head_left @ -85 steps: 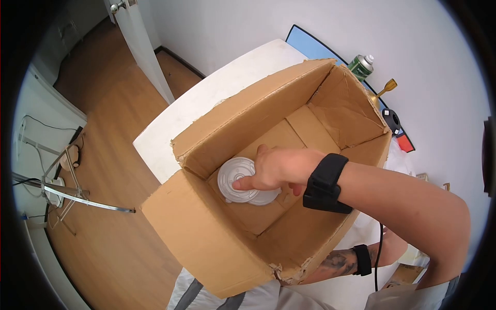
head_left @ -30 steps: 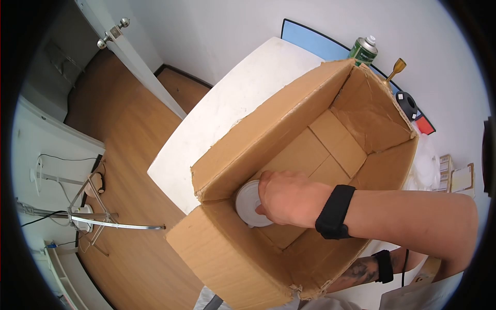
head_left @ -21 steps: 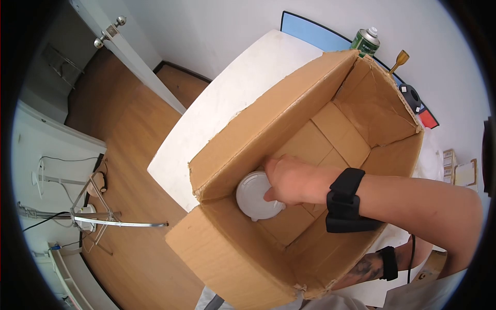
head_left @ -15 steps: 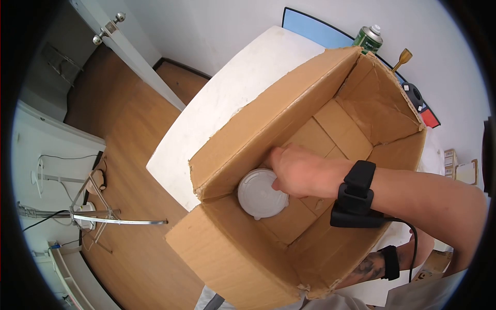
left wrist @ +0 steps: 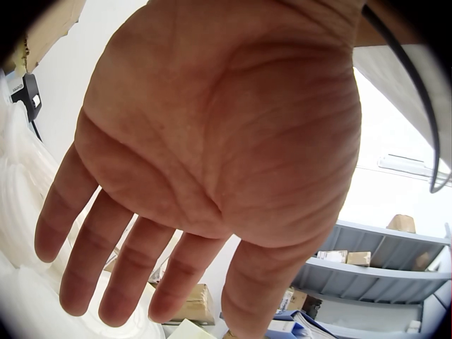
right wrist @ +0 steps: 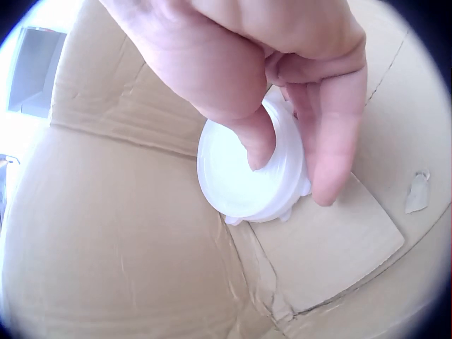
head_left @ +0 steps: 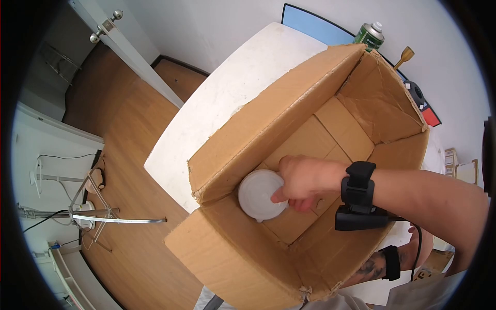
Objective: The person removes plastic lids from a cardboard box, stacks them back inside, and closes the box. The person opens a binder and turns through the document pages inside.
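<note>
Two hands show, but just one is at work. The right hand (head_left: 307, 181) reaches down into the box (head_left: 222, 253), its thumb laid on the face of the lids (head_left: 256, 194) and the other fingers bent down past the rim. That reads as a pinch on the edge nearest the palm, though what the tips touch underneath is hidden. The lids are round and white, with small tabs, and lie on the box floor just ahead of the thumb, near the corner where an end wall meets a long wall. More than one rim seems to show, so they look stacked; the count cannot be told.

The left hand (left wrist: 219, 141) holds nothing: its fingers are nearly straight and a little spread, outside the box and well apart from the right fingers. White plastic (left wrist: 21, 191) lies near its little finger. The desk (head_left: 222, 103) shows beyond the long wall nearest the right index finger, and the can (head_left: 369, 36) stands well past those fingers, outside the box.

The step in hand looks like settling the lids at the corner, or getting hold of them; which, I cannot tell. Leaving them calls for the thumb to come off first and the fingers to slide clear without dragging the rim. Lifting them calls for tips well under the lowest rim, so the stack comes up whole.
</note>
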{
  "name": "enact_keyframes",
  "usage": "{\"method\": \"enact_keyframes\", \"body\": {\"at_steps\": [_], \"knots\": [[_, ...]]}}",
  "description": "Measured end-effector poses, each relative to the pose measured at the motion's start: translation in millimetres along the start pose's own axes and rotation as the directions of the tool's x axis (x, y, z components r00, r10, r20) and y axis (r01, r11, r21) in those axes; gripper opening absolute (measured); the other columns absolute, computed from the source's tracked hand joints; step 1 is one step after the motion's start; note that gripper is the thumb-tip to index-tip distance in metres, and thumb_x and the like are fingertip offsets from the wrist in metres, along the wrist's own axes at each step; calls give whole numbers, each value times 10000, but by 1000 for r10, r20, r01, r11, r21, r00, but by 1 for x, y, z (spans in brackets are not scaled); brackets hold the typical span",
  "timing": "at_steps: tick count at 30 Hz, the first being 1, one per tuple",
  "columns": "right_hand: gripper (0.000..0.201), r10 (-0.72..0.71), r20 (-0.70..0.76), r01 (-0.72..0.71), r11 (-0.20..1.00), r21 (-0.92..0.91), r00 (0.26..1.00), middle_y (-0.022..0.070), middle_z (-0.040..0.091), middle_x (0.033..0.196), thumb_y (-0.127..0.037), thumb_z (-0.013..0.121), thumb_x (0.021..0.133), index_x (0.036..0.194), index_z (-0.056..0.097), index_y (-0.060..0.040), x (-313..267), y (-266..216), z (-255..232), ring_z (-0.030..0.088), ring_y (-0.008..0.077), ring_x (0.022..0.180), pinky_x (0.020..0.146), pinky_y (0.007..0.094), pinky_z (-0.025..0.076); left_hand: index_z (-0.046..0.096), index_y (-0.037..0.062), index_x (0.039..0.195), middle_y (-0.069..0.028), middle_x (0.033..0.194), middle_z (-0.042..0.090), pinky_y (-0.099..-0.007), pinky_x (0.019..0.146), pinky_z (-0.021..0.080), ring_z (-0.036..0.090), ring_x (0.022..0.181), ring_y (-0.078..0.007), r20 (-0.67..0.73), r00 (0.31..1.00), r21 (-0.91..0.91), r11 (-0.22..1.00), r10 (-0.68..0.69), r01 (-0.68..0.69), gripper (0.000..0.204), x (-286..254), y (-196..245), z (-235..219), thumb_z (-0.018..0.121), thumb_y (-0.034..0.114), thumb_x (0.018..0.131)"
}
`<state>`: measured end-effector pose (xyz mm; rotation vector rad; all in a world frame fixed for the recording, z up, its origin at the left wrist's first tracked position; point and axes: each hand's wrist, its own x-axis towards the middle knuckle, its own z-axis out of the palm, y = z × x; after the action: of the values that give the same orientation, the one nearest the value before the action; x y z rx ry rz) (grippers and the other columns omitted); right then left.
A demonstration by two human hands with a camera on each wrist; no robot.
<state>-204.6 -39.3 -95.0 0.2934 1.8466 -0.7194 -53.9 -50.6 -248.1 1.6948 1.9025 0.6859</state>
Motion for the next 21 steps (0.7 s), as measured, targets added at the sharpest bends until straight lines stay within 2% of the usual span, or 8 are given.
{"method": "enact_keyframes", "body": {"at_steps": [2,3,5,9,14,15,17,21], "knots": [[379,-62,-71,78,963,258,996,218,718,955,-196,731,959,1049,618,154,5,9,-2,749,252,783,663,329,635,728,20,939,-174,955,732,-430,752,572,724,937,-329,0,1000,1,1000,-6,6,220,-1,-1,-1,767,110,742],[379,-64,-70,80,963,256,996,218,718,955,-196,731,959,1049,618,154,7,13,-2,749,252,783,663,329,635,728,20,940,-174,955,732,-430,753,571,724,938,-330,-1,1000,1,1000,-10,10,221,-1,-2,-2,767,111,743],[406,-76,-134,128,891,435,988,237,700,1000,-130,760,924,1109,577,183,9,20,-1,747,271,829,684,328,646,727,19,943,-175,957,731,-431,754,571,723,940,-331,-1,1000,2,1000,-17,17,224,-1,-4,-3,768,111,743],[454,-66,-133,120,880,459,989,240,684,1054,-85,769,905,1166,531,199,13,24,-2,744,276,828,698,334,655,726,17,948,-176,959,730,-433,757,570,722,943,-332,3,1000,6,1000,-28,28,229,-2,-7,-3,768,113,744],[494,-20,-186,43,992,122,982,212,703,789,-231,765,931,1119,564,180,-21,-2,-9,739,251,746,627,342,602,724,15,954,-178,963,729,-435,760,569,720,948,-334,8,999,10,999,-40,40,235,-3,-11,-5,769,114,746],[494,-22,-187,45,991,123,982,212,703,789,-231,765,931,1119,564,180,-21,-3,-8,739,251,746,627,342,602,724,15,956,-178,963,729,-435,761,569,720,949,-335,10,999,12,999,-41,41,236,-4,-11,-6,769,115,746],[503,-82,-298,73,996,-42,951,208,683,690,-292,775,921,1054,598,160,-21,-3,-5,733,287,712,634,370,580,723,14,958,-179,965,729,-436,762,569,719,950,-336,15,999,15,999,-39,39,239,-4,-11,-7,769,115,747],[498,-105,-291,47,978,-201,951,219,688,708,-274,799,894,1039,596,157,-17,-7,-6,727,333,714,679,392,587,721,12,963,-180,967,728,-438,765,568,718,954,-337,20,999,15,999,-37,37,244,-4,-12,-7,770,117,748]]}}
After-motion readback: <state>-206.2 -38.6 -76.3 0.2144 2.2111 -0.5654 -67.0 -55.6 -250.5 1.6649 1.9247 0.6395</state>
